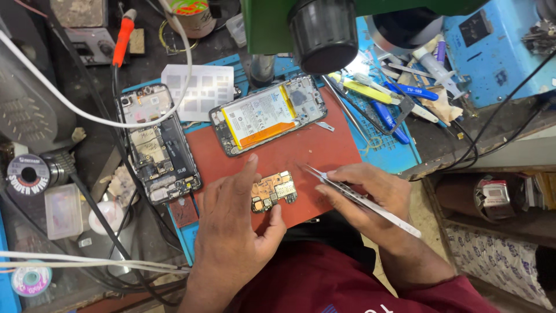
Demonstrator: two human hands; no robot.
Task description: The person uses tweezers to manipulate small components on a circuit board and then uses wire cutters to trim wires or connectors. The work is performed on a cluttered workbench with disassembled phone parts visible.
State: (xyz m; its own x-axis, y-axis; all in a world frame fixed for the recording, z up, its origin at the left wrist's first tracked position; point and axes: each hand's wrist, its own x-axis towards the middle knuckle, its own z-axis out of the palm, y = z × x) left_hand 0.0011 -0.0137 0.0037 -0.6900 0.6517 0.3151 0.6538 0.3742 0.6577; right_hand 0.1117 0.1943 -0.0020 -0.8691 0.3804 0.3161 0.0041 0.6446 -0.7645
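Note:
A small copper-coloured circuit board [274, 190] lies on a red mat [301, 153]. My left hand [237, 223] rests on the mat and pinches the board's left side between forefinger and thumb. My right hand [365, 191] grips metal tweezers [353, 197], their tips pointing left just above the board's right end. Beyond the board, an opened phone with a white and orange battery [267, 114] lies on the mat's far edge. A second opened phone frame [157, 142] lies to the left.
A microscope head [322, 32] hangs over the bench. Blue-handled tools and tweezers [399, 95] lie at the right on a blue mat [399, 153]. A solder wire spool [29, 174], white cables [87, 264] and a red-handled tool [121, 37] crowd the left side.

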